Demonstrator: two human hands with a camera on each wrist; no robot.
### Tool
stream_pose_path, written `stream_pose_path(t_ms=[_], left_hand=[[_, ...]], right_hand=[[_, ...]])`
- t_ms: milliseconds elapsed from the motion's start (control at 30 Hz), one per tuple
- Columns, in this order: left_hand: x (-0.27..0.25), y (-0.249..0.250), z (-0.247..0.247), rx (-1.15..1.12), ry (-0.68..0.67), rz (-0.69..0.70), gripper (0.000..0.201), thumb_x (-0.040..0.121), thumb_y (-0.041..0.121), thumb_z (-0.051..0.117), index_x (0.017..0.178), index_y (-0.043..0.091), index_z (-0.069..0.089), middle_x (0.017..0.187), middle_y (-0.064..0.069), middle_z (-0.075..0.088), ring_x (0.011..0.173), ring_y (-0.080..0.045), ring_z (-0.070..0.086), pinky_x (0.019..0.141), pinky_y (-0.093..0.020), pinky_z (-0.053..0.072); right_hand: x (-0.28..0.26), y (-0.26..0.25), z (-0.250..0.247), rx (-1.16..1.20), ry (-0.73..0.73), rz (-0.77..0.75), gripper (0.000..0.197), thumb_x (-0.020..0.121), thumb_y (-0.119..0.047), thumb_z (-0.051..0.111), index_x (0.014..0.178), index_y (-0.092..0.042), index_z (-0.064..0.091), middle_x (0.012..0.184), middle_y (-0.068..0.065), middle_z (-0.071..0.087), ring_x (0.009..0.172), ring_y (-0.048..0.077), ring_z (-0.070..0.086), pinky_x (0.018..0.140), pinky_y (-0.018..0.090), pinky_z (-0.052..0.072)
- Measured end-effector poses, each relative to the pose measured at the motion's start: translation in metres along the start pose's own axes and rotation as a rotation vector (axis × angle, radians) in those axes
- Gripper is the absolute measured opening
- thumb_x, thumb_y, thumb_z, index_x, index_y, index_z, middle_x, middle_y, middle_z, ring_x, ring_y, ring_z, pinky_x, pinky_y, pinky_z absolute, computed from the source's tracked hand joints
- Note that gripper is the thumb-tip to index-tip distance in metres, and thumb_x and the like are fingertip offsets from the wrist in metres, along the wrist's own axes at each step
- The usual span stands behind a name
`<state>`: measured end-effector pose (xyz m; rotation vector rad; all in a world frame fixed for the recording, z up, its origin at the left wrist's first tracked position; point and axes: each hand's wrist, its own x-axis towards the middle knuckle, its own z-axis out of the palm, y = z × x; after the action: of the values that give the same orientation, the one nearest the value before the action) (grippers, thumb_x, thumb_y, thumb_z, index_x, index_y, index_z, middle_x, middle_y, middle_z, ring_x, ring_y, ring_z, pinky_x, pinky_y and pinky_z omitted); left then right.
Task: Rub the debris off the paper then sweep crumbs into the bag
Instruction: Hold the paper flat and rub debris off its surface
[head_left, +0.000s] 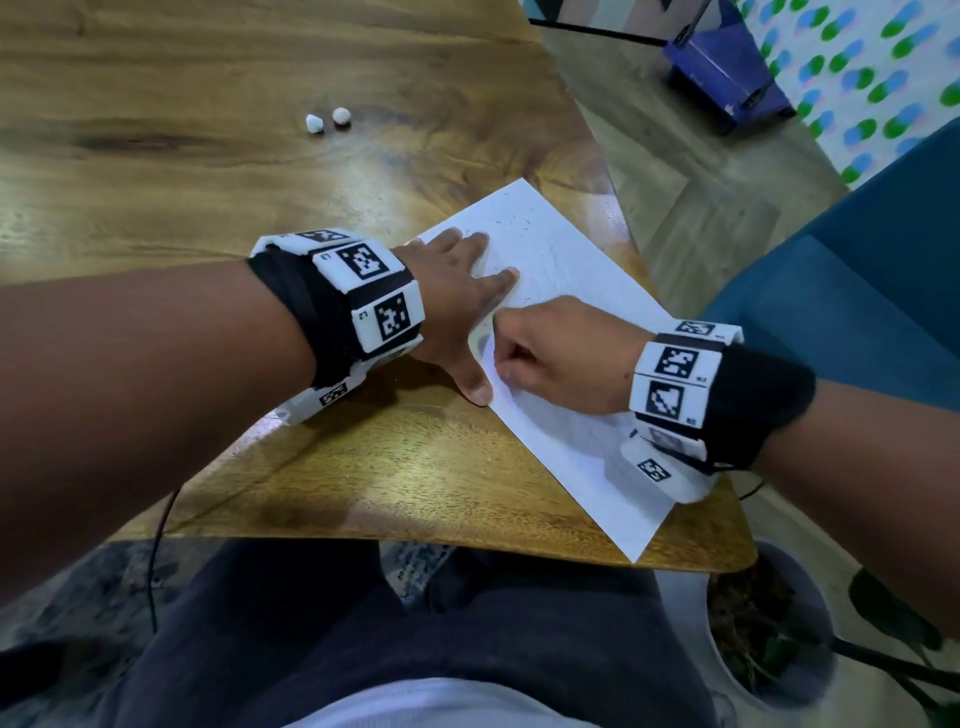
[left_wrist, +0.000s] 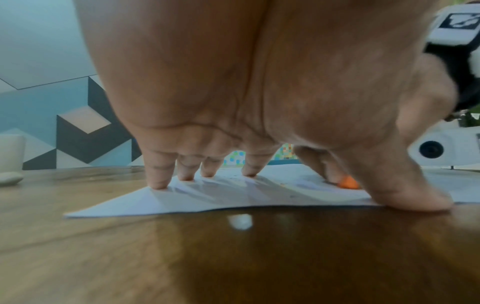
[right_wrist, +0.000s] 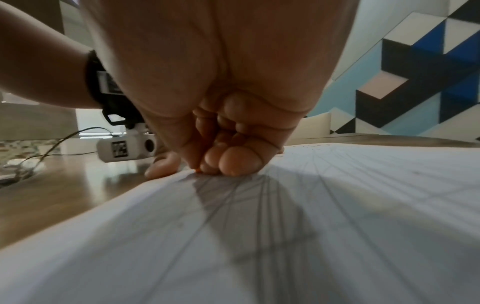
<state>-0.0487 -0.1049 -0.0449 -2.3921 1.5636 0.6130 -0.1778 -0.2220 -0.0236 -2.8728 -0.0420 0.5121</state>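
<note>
Pinning the paper (head_left: 561, 291) flat w/ the left hand (head_left: 457, 291), the person had fingers spread wide & straight, tips pressed along the sheet's left edge, thumb (left_wrist: 405, 193) planted right at the near edge where sheet meets table (head_left: 208, 171). Right hand (head_left: 561, 364) was curled tight, pinching a small orange eraser (left_wrist: 348, 183) against the paper near the left thumb; only a sliver of orange showed in the right wrist view. Paper lay at an angle on the table's right corner, one corner sticking past the edge. Tiny dark crumbs (head_left: 519, 218) were scattered on the far part of the sheet.

Judgement: sheet was thin, light, floppy, already a bit wrinkled, so prob. apt to slide & buckle under rubbing; best held by flat pressure close to the rubbed spot, not pinched. Crumbs looked v. light, likely to scatter if swept hard. No bag was in view. Two white lumps (head_left: 327, 120) sat well apart, far side of the table.
</note>
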Motion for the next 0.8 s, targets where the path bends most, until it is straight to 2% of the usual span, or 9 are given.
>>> stream_pose_path(t_ms=[100,167,333,500,600,667,800], left_hand=[[0.002,-0.001,0.001,-0.016,-0.014,0.009,0.142,0.056,0.088,0.071,0.162,0.035,-0.008,0.169,-0.012,-0.016,0.157,-0.033,-0.011,0.125,-0.055,0.015],[0.002,-0.002,0.001,-0.011,-0.017,0.008,0.143,0.055,0.09,0.068,0.161,0.035,-0.01,0.169,-0.011,-0.018,0.157,-0.033,-0.012,0.125,-0.055,0.014],[0.002,-0.004,0.005,0.03,0.002,0.007,0.143,0.055,0.095,0.062,0.161,0.033,-0.013,0.169,-0.01,-0.019,0.157,-0.032,-0.011,0.124,-0.055,0.016],[0.001,-0.005,0.004,0.017,-0.016,0.022,0.142,0.056,0.094,0.061,0.16,0.034,-0.014,0.169,-0.01,-0.021,0.157,-0.033,-0.013,0.125,-0.056,0.013],[0.001,-0.005,0.003,0.005,-0.027,0.016,0.142,0.057,0.092,0.064,0.161,0.035,-0.015,0.168,-0.01,-0.023,0.156,-0.032,-0.015,0.125,-0.056,0.011],[0.001,-0.003,0.002,0.02,-0.028,0.01,0.142,0.058,0.093,0.063,0.16,0.034,-0.016,0.168,-0.01,-0.022,0.156,-0.032,-0.014,0.125,-0.055,0.012],[0.0,-0.004,0.003,0.026,-0.03,-0.003,0.142,0.057,0.093,0.062,0.16,0.034,-0.016,0.168,-0.009,-0.023,0.156,-0.031,-0.015,0.125,-0.055,0.011]], right_hand=[[0.016,0.001,-0.005,-0.001,0.044,0.074,0.012,0.094,-0.027,0.056,0.098,-0.015,0.057,0.095,0.007,0.067,0.088,0.028,0.063,0.078,0.041,0.053],[0.012,0.002,-0.004,0.002,0.031,0.045,0.012,0.095,-0.027,0.056,0.097,-0.015,0.057,0.094,0.005,0.067,0.087,0.026,0.063,0.079,0.041,0.052],[-0.019,-0.002,0.004,0.0,-0.163,-0.098,0.009,0.097,-0.027,0.052,0.094,-0.019,0.056,0.093,-0.003,0.067,0.084,0.018,0.06,0.077,0.041,0.051],[0.007,-0.004,0.0,-0.025,0.035,0.007,0.013,0.097,-0.027,0.053,0.099,-0.015,0.058,0.096,0.005,0.068,0.088,0.026,0.062,0.078,0.042,0.051],[0.016,0.002,-0.002,-0.041,0.073,0.044,0.012,0.096,-0.026,0.053,0.099,-0.015,0.057,0.098,0.007,0.068,0.09,0.029,0.062,0.079,0.043,0.051],[0.007,0.007,0.0,-0.012,0.042,0.009,0.01,0.096,-0.026,0.054,0.095,-0.016,0.056,0.095,0.003,0.068,0.087,0.024,0.061,0.079,0.043,0.051],[-0.024,0.005,0.008,0.011,-0.12,-0.112,0.01,0.095,-0.026,0.053,0.088,-0.02,0.053,0.088,-0.005,0.065,0.08,0.018,0.059,0.075,0.04,0.05]])
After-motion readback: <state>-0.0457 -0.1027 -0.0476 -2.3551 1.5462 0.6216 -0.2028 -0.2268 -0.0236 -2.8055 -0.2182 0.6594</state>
